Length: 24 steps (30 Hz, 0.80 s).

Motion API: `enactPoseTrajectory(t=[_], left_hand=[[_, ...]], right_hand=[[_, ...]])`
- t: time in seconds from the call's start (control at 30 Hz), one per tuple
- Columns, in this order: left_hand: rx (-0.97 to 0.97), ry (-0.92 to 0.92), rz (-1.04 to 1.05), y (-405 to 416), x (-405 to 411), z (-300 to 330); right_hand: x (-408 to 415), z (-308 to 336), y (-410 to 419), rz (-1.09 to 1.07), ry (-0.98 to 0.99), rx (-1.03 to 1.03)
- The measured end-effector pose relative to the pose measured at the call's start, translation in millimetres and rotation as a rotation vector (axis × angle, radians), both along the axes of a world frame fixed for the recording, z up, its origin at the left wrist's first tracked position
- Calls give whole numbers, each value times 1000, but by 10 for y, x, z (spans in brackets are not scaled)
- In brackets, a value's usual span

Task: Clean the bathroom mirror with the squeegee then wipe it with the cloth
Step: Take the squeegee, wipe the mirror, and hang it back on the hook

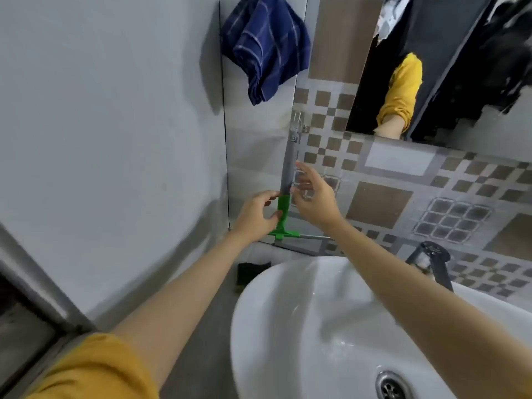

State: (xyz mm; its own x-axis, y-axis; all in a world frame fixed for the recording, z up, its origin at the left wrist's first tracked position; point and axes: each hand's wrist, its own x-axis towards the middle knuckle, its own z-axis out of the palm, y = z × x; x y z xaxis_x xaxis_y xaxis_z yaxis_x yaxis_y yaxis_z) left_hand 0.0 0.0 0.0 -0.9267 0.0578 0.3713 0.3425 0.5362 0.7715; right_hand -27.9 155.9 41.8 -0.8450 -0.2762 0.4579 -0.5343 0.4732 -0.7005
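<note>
Sink (273,326) cropped; squeegee (283,207) blade hidden

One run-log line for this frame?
phase: taking squeegee off hook | left hand: pinching green neck | right hand: open beside handle | cloth: hanging

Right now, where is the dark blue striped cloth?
In the head view, the dark blue striped cloth hangs at the top centre on the grey wall, left of the mirror, above the green-headed squeegee.
</note>
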Motion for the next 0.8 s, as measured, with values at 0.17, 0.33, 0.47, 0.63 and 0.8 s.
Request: enactPoseTrajectory(t=[0.17, 0.33, 0.47, 0.63, 0.8], left_hand=[[140, 7, -13, 22, -130, -94], [267, 49, -2, 44, -247, -224], [317, 84, -16, 80, -271, -295], [336, 87, -51, 87, -259, -312], [331, 106, -72, 47, -180, -301]], right_hand=[[-132, -45, -111, -2, 22, -23], [-245, -73, -123, -1, 7, -69], [-296, -96, -113, 14, 4, -82], [-319, -81, -80, 51, 10, -119], [-277, -44, -71, 77, 23, -96]])
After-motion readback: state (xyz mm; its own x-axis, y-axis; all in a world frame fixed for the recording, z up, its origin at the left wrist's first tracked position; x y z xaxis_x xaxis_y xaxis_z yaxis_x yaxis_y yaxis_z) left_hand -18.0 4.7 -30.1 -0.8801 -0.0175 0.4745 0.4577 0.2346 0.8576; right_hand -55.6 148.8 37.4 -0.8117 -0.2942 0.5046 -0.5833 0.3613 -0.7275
